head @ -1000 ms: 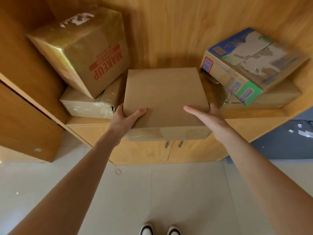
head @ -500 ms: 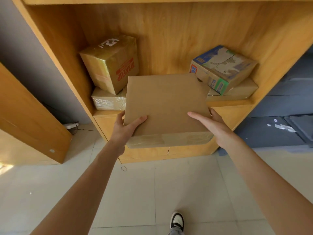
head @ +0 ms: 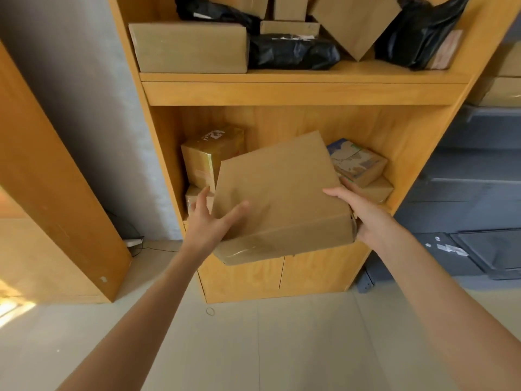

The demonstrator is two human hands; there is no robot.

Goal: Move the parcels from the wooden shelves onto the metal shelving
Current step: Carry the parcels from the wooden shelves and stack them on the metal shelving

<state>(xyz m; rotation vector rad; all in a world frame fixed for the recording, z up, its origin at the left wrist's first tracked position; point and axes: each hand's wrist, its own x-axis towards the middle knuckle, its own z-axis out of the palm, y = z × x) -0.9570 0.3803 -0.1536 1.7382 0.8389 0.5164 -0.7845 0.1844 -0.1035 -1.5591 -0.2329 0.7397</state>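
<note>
A flat brown cardboard parcel is in the air, in front of the wooden shelves and tilted down to the left. My right hand grips its right near corner, thumb on top. My left hand lies against its left edge with spread, straight fingers and the thumb on the top face. Behind it in the lower bay stand a taped brown box on the left and a blue printed box on the right. Each rests on a flatter parcel.
The upper bay holds a long brown box, black plastic bags and more cartons. Dark grey metal shelving stands to the right, with brown boxes on its upper level. A wooden panel leans at the left. Pale tiled floor lies below.
The parcel has come out of the lower bay and now tilts. I have backed away, so the upper bay shows. My left fingers have spread along the parcel's edge.
</note>
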